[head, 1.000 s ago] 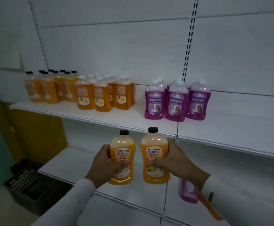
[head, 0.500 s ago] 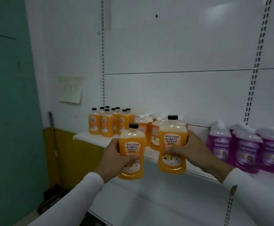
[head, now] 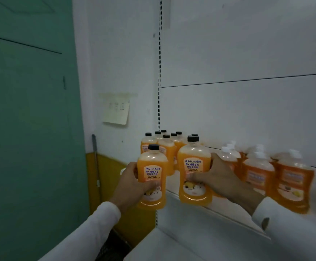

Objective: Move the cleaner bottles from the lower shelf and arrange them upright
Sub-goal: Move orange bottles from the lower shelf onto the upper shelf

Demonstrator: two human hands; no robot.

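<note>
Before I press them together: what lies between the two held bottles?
Head view: nothing between left bottle and right bottle; black-capped bottles stand behind the gap.

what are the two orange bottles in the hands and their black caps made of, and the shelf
Bottle in the left hand: seemingly translucent plastic, since the orange liquid and a paler, emptier neck show through; glossy printed label. Bottle in the right hand: looks the same. Black caps: opaque, probably plastic, matte. Shelf: smooth white surface with a thin edge, possibly painted metal; not certain.
</note>
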